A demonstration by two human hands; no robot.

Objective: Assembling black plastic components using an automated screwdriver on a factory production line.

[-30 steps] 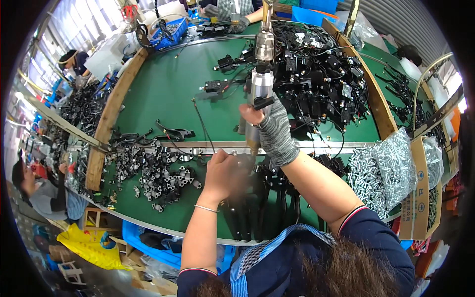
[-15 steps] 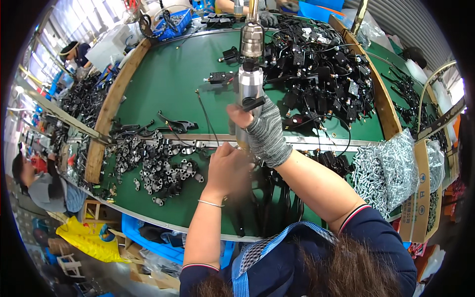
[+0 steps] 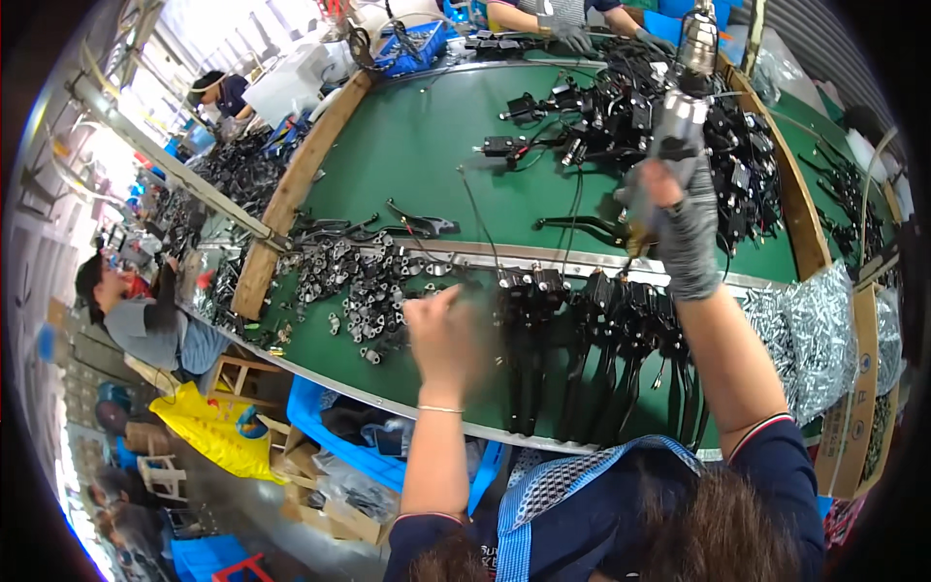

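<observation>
My right hand point(image 3: 687, 238), in a grey knitted glove with bare fingertips, is wrapped round a silver power screwdriver point(image 3: 679, 126) hanging upright from above. Its lower end is blurred in front of the metal rail. My bare left hand point(image 3: 444, 335) hovers beside a pile of small black and silver clamps point(image 3: 364, 291); motion smears its fingers, so what they hold, if anything, is unclear. Between my hands, several black brake lever assemblies point(image 3: 601, 315) lie in a row, levers toward me. A loose black lever point(image 3: 582, 225) rests beyond the rail.
A heap of black lever assemblies with wires point(image 3: 621, 116) covers the far right. Bagged silver screws point(image 3: 819, 330) sit at right by a cardboard box point(image 3: 853, 407). Wooden boards point(image 3: 301, 184) edge the green table point(image 3: 417, 145). Across it, another person's gloved hand point(image 3: 572, 37) shows.
My right hand has moved right with the screwdriver, away from my left hand. My left hand has left the spot under the tool and is now nearer the clamps. The whole view has shifted.
</observation>
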